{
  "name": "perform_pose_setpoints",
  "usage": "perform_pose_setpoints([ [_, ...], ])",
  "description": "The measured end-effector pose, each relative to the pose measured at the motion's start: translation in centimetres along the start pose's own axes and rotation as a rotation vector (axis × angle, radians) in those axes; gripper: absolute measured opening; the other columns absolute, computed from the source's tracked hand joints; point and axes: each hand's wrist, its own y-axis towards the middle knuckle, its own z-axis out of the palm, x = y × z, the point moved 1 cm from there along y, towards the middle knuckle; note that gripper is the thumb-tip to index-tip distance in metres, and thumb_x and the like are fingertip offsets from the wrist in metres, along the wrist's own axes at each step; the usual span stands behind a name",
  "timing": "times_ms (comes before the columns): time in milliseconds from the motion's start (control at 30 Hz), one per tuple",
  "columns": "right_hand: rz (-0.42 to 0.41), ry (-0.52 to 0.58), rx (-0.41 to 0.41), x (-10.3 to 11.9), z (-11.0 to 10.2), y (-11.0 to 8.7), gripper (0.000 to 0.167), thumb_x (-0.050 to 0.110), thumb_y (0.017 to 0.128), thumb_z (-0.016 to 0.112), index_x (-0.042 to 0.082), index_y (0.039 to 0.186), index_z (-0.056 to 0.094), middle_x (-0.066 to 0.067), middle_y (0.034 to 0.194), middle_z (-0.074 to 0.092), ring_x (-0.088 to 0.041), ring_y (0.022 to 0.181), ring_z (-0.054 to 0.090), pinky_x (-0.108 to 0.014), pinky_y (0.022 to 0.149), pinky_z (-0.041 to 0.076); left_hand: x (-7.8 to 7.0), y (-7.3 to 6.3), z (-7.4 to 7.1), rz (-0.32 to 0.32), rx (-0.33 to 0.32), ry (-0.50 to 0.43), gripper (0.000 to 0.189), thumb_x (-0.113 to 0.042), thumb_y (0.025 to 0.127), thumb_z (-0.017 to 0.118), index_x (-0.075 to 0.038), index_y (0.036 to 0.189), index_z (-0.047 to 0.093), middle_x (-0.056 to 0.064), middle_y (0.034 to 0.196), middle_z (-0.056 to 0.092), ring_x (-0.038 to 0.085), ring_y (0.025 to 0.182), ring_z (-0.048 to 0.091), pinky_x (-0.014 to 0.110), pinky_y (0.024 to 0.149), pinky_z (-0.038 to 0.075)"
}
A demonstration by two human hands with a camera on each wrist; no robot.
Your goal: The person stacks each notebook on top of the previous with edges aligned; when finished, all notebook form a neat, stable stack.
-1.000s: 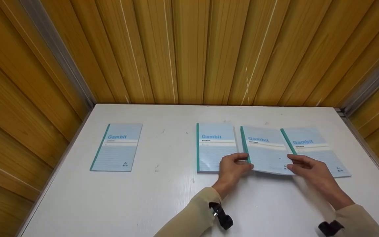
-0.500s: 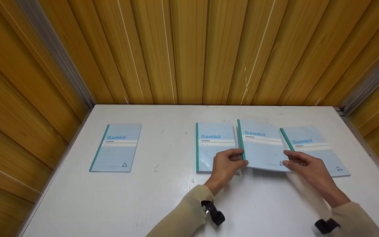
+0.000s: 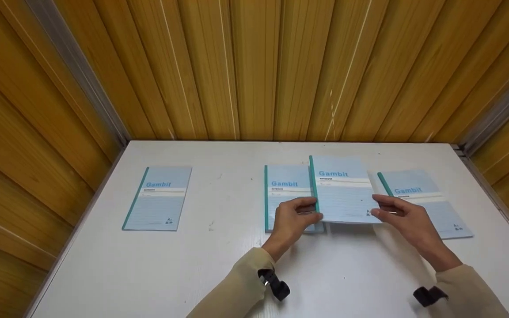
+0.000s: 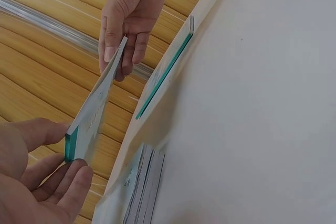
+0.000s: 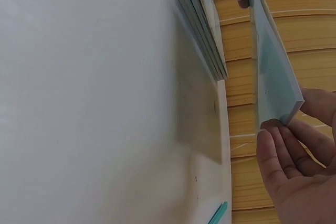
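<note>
A light blue "Gambit" notebook (image 3: 345, 190) with a green spine is held up off the table between both hands. My left hand (image 3: 292, 221) pinches its spine edge near the lower corner, thumb on the cover and fingers beneath. On the opposite edge, my right hand (image 3: 409, 221) grips the lower right corner the same way. The raised notebook overlaps the right side of a stack of similar notebooks (image 3: 286, 176), whose layered edges show in the left wrist view. Another notebook (image 3: 418, 181) lies at the right, partly hidden behind my right hand.
One more matching notebook (image 3: 156, 198) lies alone on the left part of the white table (image 3: 219, 265). Yellow wood-look panels (image 3: 254, 70) rise behind the table and at both sides. Black straps (image 3: 274, 285) sit on the sleeves.
Both hands have lifted the notebook higher and carried it left, so it now overlaps the stack. Its bent cover has flattened. The notebooks lying on the table have stayed put.
</note>
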Motion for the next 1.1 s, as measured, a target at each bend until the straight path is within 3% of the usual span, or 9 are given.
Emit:
perform_pose_setpoints([
  [100, -0.007, 0.002, 0.005, 0.3, 0.4, 0.2, 0.064, 0.043, 0.102, 0.073, 0.007, 0.153, 0.057, -0.020, 0.144, 0.062, -0.019, 0.120, 0.062, -0.009, 0.088, 0.049, 0.0, -0.1, -0.5, -0.004, -0.007, 0.003, 0.038, -0.001, 0.087, 0.086, -0.008, 0.123, 0.078, -0.002, 0.106, 0.076, 0.013, 0.101, 0.074, 0.027, 0.087, 0.061],
  [400, -0.041, 0.028, 0.041, 0.7, 1.2, 0.6, 0.064, 0.041, 0.103, 0.072, 0.007, 0.154, 0.056, -0.018, 0.149, 0.059, -0.026, 0.125, 0.063, -0.009, 0.091, 0.049, 0.3, -0.1, -2.1, 0.020, -0.020, 0.032, 0.038, 0.000, 0.086, 0.086, -0.006, 0.123, 0.077, 0.000, 0.109, 0.076, 0.014, 0.102, 0.074, 0.027, 0.091, 0.060],
  [633, -0.097, 0.085, 0.067, 1.2, 2.4, 1.2, 0.058, 0.030, 0.101, 0.077, 0.004, 0.150, 0.060, -0.018, 0.142, 0.063, -0.005, 0.112, 0.066, -0.014, 0.090, 0.054, 0.6, -0.2, -3.9, 0.046, -0.017, 0.062, 0.039, 0.000, 0.087, 0.085, -0.004, 0.125, 0.076, 0.004, 0.114, 0.076, 0.017, 0.107, 0.074, 0.027, 0.092, 0.059],
  [767, -0.121, 0.092, 0.084, 1.5, 3.3, 1.4, 0.055, 0.027, 0.100, 0.078, 0.004, 0.148, 0.062, -0.018, 0.141, 0.064, -0.005, 0.111, 0.065, -0.015, 0.090, 0.053, 1.0, -0.4, -4.9, 0.040, -0.023, 0.096, 0.039, -0.001, 0.087, 0.086, -0.005, 0.125, 0.077, 0.003, 0.115, 0.076, 0.017, 0.109, 0.073, 0.027, 0.094, 0.059],
  [900, -0.140, 0.094, 0.104, 1.6, 4.3, 1.7, 0.054, 0.026, 0.101, 0.077, 0.004, 0.147, 0.062, -0.017, 0.141, 0.065, -0.012, 0.114, 0.064, -0.015, 0.092, 0.053, 1.4, -0.8, -5.7, 0.038, -0.037, 0.118, 0.040, -0.001, 0.087, 0.086, -0.004, 0.126, 0.076, 0.003, 0.115, 0.076, 0.017, 0.109, 0.073, 0.026, 0.094, 0.058],
  [1100, -0.154, 0.110, 0.142, 1.7, 5.4, 2.1, 0.054, 0.024, 0.099, 0.079, 0.003, 0.147, 0.062, -0.018, 0.141, 0.064, -0.031, 0.119, 0.065, -0.017, 0.092, 0.054, 1.9, -1.1, -6.8, 0.035, -0.045, 0.109, 0.041, 0.000, 0.087, 0.086, -0.002, 0.127, 0.075, 0.005, 0.115, 0.076, 0.018, 0.109, 0.073, 0.026, 0.092, 0.059],
])
